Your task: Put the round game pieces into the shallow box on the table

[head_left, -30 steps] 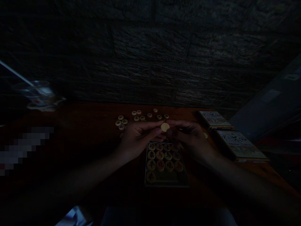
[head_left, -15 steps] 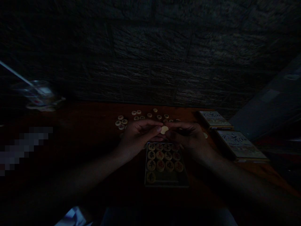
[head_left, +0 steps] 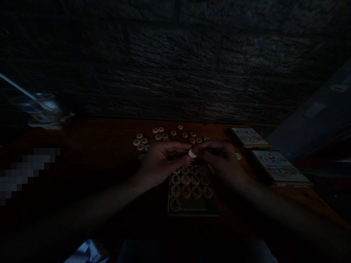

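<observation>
Between the fingertips of my left hand [head_left: 161,162] and my right hand [head_left: 221,155] is a pale round Chinese chess piece [head_left: 192,153]. Both hands are closed in a pinch around it, above the far edge of an open box [head_left: 193,214]. Rows of round pieces with red or black characters fill most of that box, such as a red-marked piece [head_left: 185,191]. A lone black-marked piece [head_left: 175,204] sits in its near left corner, beside bare box floor. My hands hide part of the farthest row.
Loose pieces [head_left: 173,133] lie scattered on the wooden table [head_left: 109,135] beyond my hands. Two flat printed boxes [head_left: 279,166] stand at the right. A clear cup [head_left: 46,107] with a straw is at the far left, before a dark stone wall [head_left: 175,65].
The piece has turned between my fingers, and my right fingers now cover more of it. My hands stay nearly in place; the view has shifted slightly.
</observation>
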Motion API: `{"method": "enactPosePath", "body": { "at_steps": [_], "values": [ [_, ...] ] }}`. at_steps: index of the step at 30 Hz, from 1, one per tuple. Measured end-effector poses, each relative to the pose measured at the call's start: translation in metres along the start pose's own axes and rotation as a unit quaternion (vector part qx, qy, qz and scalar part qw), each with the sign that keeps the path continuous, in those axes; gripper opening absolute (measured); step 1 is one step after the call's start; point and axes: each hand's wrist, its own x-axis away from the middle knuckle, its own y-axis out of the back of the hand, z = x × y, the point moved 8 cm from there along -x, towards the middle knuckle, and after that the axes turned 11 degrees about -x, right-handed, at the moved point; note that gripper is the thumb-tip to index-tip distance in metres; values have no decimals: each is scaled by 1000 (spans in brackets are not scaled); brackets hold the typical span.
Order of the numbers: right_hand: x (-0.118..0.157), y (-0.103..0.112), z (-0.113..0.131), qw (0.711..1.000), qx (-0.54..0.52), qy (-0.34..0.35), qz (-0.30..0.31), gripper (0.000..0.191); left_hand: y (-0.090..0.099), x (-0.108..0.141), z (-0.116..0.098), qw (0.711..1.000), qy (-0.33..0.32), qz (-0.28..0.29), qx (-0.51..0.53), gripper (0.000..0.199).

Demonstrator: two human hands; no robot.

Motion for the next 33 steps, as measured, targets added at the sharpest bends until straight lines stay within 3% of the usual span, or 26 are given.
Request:
{"method": "enactPosePath", "body": {
  "at_steps": [7, 17, 33],
  "values": [
    [0, 2, -4, 1000, -19, -19, 15, 25, 1, 1, -1, 998, 14, -13, 67, 30],
    [1, -6, 2, 998, -4, 39, 56, 25, 5, 1, -12, 996, -47, -38, -69, 19],
    [1, -9, 8, 997, 3, 55, 50, 20, 0, 5, -12, 996, -56, -23, -71, 19]
  ]
}}
